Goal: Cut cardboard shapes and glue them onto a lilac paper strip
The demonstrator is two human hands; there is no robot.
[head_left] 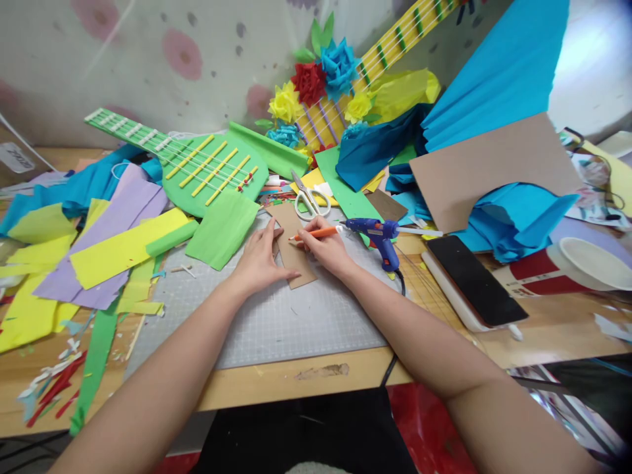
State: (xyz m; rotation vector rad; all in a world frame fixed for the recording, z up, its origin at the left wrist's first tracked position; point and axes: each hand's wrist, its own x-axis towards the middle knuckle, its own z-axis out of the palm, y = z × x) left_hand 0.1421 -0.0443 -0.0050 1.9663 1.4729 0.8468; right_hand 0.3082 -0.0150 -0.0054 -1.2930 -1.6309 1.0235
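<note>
A blue glue gun point(378, 236) lies near white scissors point(309, 199) and a green paper guitar point(207, 172)

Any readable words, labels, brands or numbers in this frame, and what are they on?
White tag at the far left edge: dark handwritten marks, possibly digits, too blurred to read.
Printed sheets at the far right: pictures and print, too small to read.
Glue gun, red cup, scissors, dark phone: no legible text.
Nothing else bears writing.

Bright, even daylight falls from the upper right, where the corner washes out to white glare, shadows on the worktop point(276, 378) are soft and faint, the centre is sharp, and the edges bow and smear.
</note>
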